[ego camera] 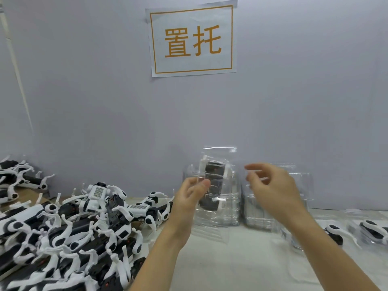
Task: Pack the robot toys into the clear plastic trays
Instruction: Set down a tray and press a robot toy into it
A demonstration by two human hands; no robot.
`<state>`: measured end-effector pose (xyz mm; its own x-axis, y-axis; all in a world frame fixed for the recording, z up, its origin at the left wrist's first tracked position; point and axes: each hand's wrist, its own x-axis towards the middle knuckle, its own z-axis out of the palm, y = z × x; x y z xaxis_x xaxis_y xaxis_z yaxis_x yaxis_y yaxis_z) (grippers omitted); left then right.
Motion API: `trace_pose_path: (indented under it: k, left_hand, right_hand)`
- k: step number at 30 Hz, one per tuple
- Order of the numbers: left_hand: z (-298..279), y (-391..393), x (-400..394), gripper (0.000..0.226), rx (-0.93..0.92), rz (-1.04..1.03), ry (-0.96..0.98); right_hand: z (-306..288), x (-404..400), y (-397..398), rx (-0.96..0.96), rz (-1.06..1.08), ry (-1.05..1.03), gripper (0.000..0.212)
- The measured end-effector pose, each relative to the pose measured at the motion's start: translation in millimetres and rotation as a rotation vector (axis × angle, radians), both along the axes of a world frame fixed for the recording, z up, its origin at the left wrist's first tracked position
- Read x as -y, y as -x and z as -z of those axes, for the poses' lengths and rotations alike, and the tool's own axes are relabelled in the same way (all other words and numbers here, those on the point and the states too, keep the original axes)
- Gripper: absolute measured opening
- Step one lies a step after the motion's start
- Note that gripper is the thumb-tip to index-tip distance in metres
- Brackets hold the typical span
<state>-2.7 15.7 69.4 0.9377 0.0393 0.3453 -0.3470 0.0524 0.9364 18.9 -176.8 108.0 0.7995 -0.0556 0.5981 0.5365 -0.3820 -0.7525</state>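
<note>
A clear plastic tray (218, 181) with a black and white robot toy inside is pinched at its left edge by the left hand (189, 198) and held up over the table (241, 259), while the right hand (270, 185) is blurred just beside it with fingers spread and nothing held. The packing step looks nearly done for this toy. Next, the filled tray likely needs to be set down at the right by the other packed trays (371, 229), and a new toy taken from the big pile (73, 227) on the left.
</note>
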Motion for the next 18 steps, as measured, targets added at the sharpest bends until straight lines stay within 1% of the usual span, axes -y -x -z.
trace_pose_path:
  k: [3,5,7,8,10,12,14,16,17,18]
  left_hand:
    - [2.7,-2.8,0.8,0.073,0.045,-0.09,-0.125]
    - [5.9,-5.9,0.3,0.071,0.073,-0.18,-0.335]
    - [9.9,-9.0,0.3,0.071,0.091,-0.277,-0.611]
    - [11.6,-9.9,0.8,0.073,0.096,-0.306,-0.741]
    - [14.4,-10.2,3.3,0.082,0.098,-0.308,-0.958]
    - [17.0,-10.8,4.5,0.09,0.09,-0.26,-1.101]
    - [17.9,-10.5,5.0,0.091,0.037,-0.178,-1.165]
    - [17.9,-9.2,7.0,0.091,-0.027,-0.108,-1.209]
    - [18.5,-8.5,8.1,0.094,-0.049,-0.09,-1.232]
    - [19.9,-8.7,9.1,0.101,-0.074,-0.078,-1.247]
  right_hand:
    - [-5.1,9.6,-0.9,-0.082,0.071,-0.17,0.025]
    - [-7.4,10.8,0.9,-0.062,0.083,-0.231,0.026]
    - [-8.8,9.7,3.4,-0.043,0.039,-0.205,0.025]
    - [-8.7,8.4,4.7,-0.054,0.006,-0.153,0.027]
    - [-6.5,5.0,6.0,-0.09,-0.034,0.018,0.035]
    - [-1.1,0.0,7.4,-0.121,-0.057,0.232,0.04]
    - [7.8,-4.9,7.3,-0.174,-0.075,0.446,0.041]
    - [16.9,-8.0,6.7,-0.246,-0.085,0.648,0.037]
    - [20.5,-8.5,6.7,-0.287,-0.097,0.722,0.037]
    - [24.0,-9.1,6.5,-0.327,-0.11,0.763,0.04]
